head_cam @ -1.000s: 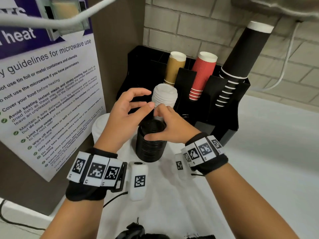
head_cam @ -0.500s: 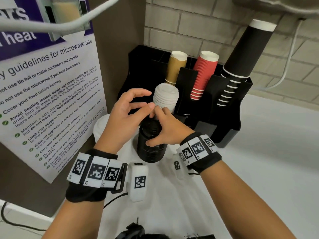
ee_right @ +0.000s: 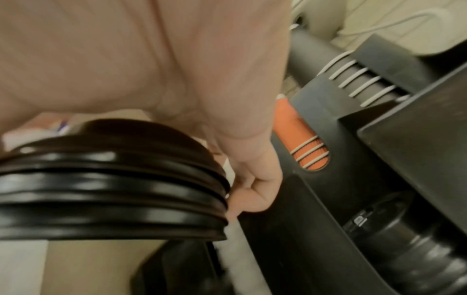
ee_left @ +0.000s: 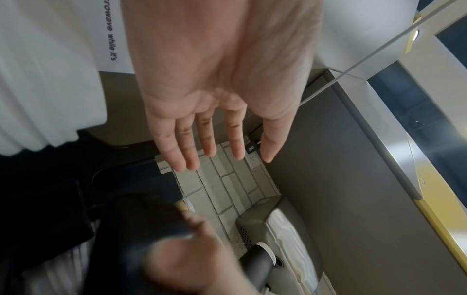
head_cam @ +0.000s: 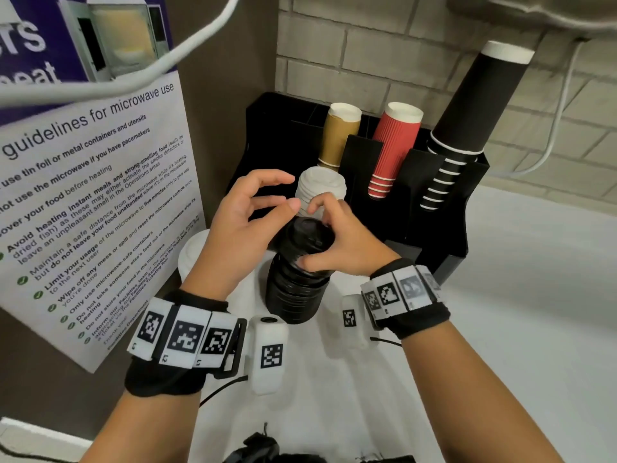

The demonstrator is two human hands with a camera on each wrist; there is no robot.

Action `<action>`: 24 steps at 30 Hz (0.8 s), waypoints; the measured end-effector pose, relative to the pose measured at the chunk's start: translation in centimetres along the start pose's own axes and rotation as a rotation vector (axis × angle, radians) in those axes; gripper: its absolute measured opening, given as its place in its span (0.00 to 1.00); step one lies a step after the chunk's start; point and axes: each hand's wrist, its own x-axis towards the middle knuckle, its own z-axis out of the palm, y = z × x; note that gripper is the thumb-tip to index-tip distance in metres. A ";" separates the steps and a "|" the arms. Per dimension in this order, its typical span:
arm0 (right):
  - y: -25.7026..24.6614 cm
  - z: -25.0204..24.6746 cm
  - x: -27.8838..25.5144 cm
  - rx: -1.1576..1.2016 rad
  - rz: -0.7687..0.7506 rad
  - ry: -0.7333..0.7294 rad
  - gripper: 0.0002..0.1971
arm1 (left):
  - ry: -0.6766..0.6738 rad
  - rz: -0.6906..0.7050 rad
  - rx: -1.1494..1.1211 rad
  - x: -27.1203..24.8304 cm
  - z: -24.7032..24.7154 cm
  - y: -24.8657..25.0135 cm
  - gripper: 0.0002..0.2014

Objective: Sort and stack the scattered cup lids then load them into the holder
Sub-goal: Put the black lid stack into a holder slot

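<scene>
Black lids [head_cam: 293,285]: our right hand [head_cam: 337,245] pinches the top few at 12 o'clock; left hand [head_cam: 240,228] fingers spread, holding nothing. An off-centre lift could topple the stack.

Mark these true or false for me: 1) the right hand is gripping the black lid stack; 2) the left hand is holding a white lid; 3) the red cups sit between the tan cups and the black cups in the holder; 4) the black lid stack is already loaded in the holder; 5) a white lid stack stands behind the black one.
1. True. The right hand grips the top of the black lid stack.
2. False. The left hand is open and holds nothing.
3. True. The red cups stand between the tan cups and the black cups.
4. False. It stands on the counter in front of the holder.
5. True. The white lid stack is there.
</scene>
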 end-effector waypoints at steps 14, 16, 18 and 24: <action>-1.3 -2.2 -4.0 0.757 -0.101 0.125 0.34 | -0.320 -0.032 -0.178 -0.2 2.9 -0.2 0.46; -1.4 -2.4 -4.2 0.714 -0.096 0.122 0.32 | -0.325 -0.021 -0.192 -0.2 2.7 -0.3 0.44; -1.5 -2.6 -4.3 0.636 -0.102 0.116 0.31 | -0.337 -0.003 -0.200 -0.2 2.7 -0.5 0.43; -1.6 -3.5 -5.0 0.607 -0.118 0.078 0.29 | -0.361 0.005 -0.213 0.1 3.0 -0.8 0.42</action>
